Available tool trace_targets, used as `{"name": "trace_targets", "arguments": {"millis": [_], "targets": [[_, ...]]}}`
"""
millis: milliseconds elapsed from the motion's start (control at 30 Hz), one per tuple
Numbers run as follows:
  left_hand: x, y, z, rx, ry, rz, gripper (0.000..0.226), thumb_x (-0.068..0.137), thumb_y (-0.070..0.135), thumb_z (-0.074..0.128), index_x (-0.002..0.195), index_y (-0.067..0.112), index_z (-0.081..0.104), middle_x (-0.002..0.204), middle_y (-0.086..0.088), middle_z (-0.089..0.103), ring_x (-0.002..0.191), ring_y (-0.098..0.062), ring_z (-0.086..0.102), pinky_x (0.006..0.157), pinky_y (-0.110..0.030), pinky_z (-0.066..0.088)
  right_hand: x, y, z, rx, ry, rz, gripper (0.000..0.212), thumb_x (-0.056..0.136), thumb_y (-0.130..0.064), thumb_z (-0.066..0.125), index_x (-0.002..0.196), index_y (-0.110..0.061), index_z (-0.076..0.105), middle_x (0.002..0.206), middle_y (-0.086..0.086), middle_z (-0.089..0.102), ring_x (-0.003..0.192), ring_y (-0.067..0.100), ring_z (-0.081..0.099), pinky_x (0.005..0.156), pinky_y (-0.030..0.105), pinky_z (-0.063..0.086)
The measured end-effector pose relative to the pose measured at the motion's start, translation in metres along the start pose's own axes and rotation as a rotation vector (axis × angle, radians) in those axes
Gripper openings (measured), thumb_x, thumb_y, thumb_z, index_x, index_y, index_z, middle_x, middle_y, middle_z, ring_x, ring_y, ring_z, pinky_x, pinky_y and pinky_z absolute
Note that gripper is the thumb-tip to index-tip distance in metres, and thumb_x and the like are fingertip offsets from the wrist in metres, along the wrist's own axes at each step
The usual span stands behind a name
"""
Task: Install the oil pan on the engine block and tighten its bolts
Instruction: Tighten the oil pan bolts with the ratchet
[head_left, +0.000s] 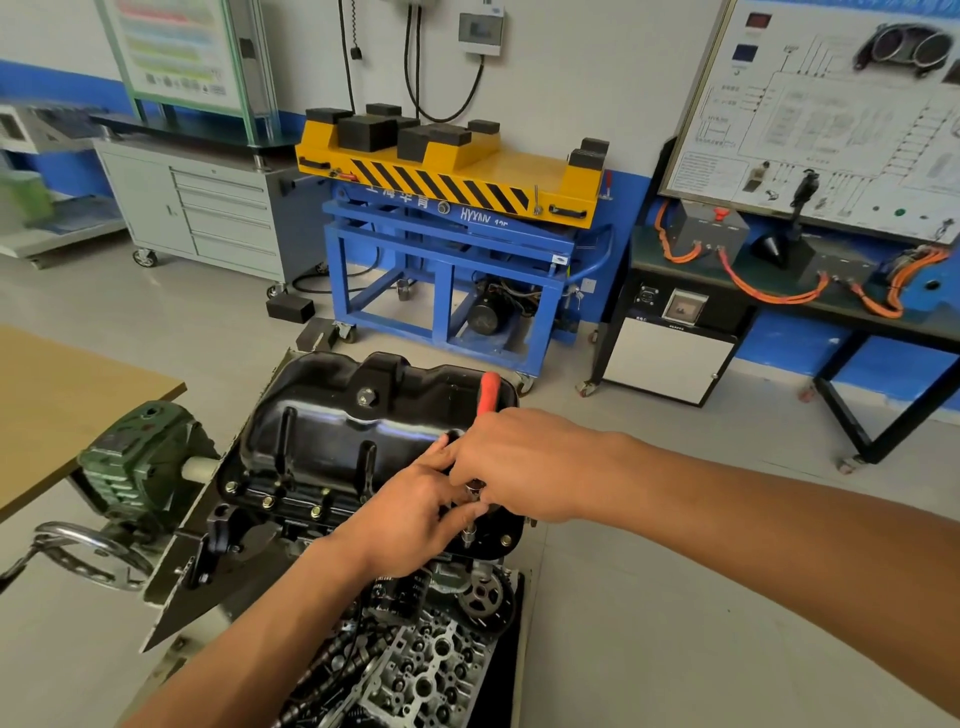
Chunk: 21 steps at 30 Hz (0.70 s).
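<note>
Your left hand (415, 514) pinches the socket (469, 536) at 5 o'clock on the oil pan (332, 415); right hand (524, 462) grips the red-handled ratchet (489, 392).

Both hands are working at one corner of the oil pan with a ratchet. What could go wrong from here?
1. The left hand pinches the extension just below the right hand, which holds the ratchet. If the tool slips, the fingers may strike the oil pan flange.
2. Anything dropped here could fall into the exposed cylinder head below and be hard to find.
</note>
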<state>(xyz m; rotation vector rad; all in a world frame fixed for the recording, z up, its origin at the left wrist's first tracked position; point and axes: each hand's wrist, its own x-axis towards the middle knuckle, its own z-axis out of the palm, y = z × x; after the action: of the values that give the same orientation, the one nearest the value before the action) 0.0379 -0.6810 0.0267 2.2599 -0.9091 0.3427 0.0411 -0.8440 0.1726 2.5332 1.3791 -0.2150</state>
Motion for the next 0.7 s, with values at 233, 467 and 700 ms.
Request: {"name": "trace_targets", "arguments": {"millis": [233,467,700], "targets": [[0.000,-0.001,-0.002,-0.022,-0.019,-0.014,0.016,0.100,0.024,0.061,0.086,0.020,0.069,0.121,0.046,0.045,0.126,0.016,0.037,0.105,-0.050,0.043,0.000,0.001,0.000,-0.013,0.005,0.001,0.012,0.089,-0.005,0.061,0.084,-0.016,0.059,0.070,-0.002,0.047,0.059,0.018,0.051,0.056,0.039,0.050],[-0.001,0.000,0.008,-0.108,0.031,-0.111,0.016,0.096,0.024,0.065,0.084,0.018,0.075,0.131,0.010,0.064,0.150,-0.006,0.025,0.126,-0.031,0.007,-0.010,0.006,0.010,0.038,0.059,0.120,0.021,0.097,-0.033,0.056,0.085,-0.017,0.063,0.065,-0.007,0.040,0.056,0.013,0.043,0.049,0.031,0.033],[0.002,0.007,0.017,-0.158,0.137,-0.139,0.050,0.098,0.047,0.054,0.064,0.012,0.069,0.103,-0.005,0.077,0.150,-0.002,0.024,0.125,-0.026,0.008,-0.010,-0.006,0.021,0.150,0.124,0.277,0.045,0.095,-0.040,0.059,0.061,-0.027,0.032,0.065,-0.007,0.035,0.053,0.009,0.034,0.047,0.028,0.020]]}}
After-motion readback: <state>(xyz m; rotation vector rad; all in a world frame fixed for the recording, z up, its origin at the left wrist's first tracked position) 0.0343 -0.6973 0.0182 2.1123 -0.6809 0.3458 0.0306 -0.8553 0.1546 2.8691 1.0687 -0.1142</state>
